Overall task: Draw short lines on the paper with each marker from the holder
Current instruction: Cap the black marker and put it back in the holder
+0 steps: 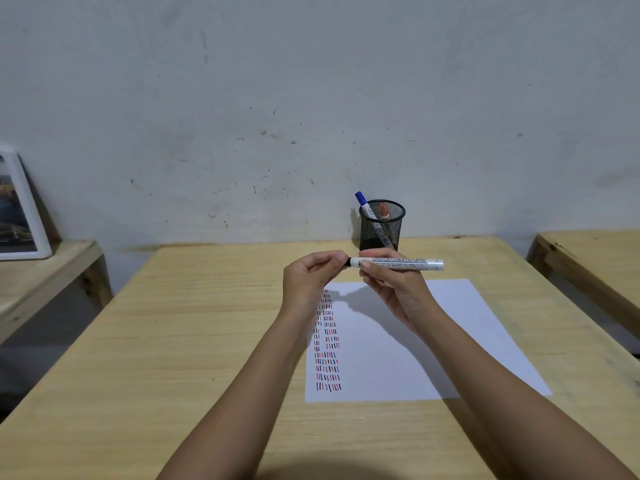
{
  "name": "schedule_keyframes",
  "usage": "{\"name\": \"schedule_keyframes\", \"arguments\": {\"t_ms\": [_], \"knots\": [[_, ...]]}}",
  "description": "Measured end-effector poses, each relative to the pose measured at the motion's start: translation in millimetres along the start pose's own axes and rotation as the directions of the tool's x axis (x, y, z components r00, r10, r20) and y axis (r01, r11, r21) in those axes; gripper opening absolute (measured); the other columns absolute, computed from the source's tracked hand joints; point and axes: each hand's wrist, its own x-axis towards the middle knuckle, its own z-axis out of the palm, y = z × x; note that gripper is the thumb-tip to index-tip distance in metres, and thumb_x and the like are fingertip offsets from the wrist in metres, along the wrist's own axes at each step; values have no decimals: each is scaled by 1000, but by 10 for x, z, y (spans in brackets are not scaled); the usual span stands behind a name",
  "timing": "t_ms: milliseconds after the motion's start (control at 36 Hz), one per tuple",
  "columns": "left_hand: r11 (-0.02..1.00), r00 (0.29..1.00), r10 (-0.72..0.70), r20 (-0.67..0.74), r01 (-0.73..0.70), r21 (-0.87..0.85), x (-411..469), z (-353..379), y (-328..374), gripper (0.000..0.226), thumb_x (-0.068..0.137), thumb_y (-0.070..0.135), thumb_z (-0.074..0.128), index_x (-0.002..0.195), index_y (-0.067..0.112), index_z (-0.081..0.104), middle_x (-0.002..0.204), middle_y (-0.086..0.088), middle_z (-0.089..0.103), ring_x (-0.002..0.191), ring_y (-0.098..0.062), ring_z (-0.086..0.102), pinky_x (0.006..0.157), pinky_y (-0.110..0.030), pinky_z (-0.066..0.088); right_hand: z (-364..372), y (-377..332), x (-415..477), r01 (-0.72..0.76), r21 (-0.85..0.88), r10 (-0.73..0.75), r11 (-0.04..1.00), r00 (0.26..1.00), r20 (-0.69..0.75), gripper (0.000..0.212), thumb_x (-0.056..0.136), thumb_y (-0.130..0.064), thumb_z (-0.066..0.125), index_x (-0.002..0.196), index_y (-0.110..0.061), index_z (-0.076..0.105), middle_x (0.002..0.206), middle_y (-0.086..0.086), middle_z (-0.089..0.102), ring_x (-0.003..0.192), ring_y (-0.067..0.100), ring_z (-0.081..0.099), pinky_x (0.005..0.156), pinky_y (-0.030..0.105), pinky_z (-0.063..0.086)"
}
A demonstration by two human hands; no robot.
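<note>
Many red, black and blue dashes already on white paper sheet [433, 341] below right hand [391, 289], which grips white-barrelled black marker [398, 264]; left hand [311, 275] pinches its cap end, probably uncapping; blue-capped marker [362, 199] and red one wait in black mesh holder [381, 230] beyond.

head cam: worn on the person's head | faced forward and down over the wooden table [194, 341] toward the wall [311, 98] | close above both forearms | wide-angle, edges bowed | only one view, nothing shared
</note>
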Motion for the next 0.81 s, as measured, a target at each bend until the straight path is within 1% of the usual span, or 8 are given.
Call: {"name": "schedule_keyframes", "arguments": {"t_ms": [83, 194, 361, 500, 556, 611, 694, 806], "knots": [[1000, 1000, 20, -20, -20, 13, 12, -14, 6, 7, 73, 11, 77, 80, 13, 76, 80, -4, 76, 88, -18, 70, 91, -27, 52, -32, -20, -11, -18, 47, 18, 999, 1000, -2, 15, 82, 2, 59, 94, -5, 66, 71, 0, 68, 66, 8, 64, 67, 15, 53], [999, 997, 43, -62, -41, 21, 78, -98, 97, 17, 75, 9, 74, 91, 4, 72, 77, 0, 75, 82, -11, 70, 86, -19, 54, -146, -50, -14, -11, 45, 14, 999, 997, -73, 18, 77, -2, 64, 94, -6, 69, 72, 0, 67, 67, 6, 63, 65, 14, 52], [996, 995, 80, -60, -78, 31, 179, -133, 227, 14, 75, 6, 73, 89, 8, 72, 80, -2, 74, 79, -8, 70, 82, -15, 55, -278, -44, -29, 32, -227, -41, 973, 999, -35, 22, 72, 3, 71, 81, -17, 75, 76, -1, 71, 73, 11, 64, 72, 16, 53], [956, 981, 191, 22, -191, 222, 306, 8, 337, 11, 74, 8, 76, 84, 12, 74, 74, 3, 74, 77, -8, 68, 81, -17, 53, -283, -112, 36, 85, -522, -89, 848, 996, 17, 22, 73, 3, 73, 89, -13, 70, 81, 1, 67, 68, 7, 60, 71, 16, 49], [930, 971, 226, 74, -237, 279, 335, 110, 379, 14, 74, 6, 75, 88, 7, 73, 75, 1, 72, 70, -1, 67, 71, -10, 51, -263, -156, 77, 101, -581, -97, 808, 995, 39, 21, 74, 1, 72, 89, -12, 69, 76, -2, 63, 60, 2, 56, 60, 11, 45], [910, 963, 242, 118, -268, 316, 370, 205, 399, 16, 74, 3, 75, 90, 2, 72, 76, -2, 71, 65, 2, 66, 67, -8, 50, -253, -187, 125, 107, -618, -108, 779, 994, 37, 19, 75, -1, 73, 91, -10, 68, 74, 2, 60, 59, 6, 53, 53, 10, 41], [888, 954, 243, 176, -292, 355, 431, 328, 403, 13, 74, 3, 74, 87, 4, 73, 73, 0, 71, 64, 0, 66, 66, -9, 49, -284, -221, 196, 122, -669, -123, 733, 991, 47, 20, 75, -6, 74, 93, -10, 69, 77, 3, 59, 67, 14, 53, 64, 18, 47], [852, 939, 262, 224, -334, 403, 534, 418, 385, 6, 80, 14, 72, 84, 16, 74, 78, 5, 72, 73, 0, 67, 74, -12, 50, -345, -292, 282, 145, -708, -164, 691, 986, 41, 18, 76, -7, 73, 91, -13, 67, 76, -4, 60, 69, 14, 56, 65, 11, 46]]}}
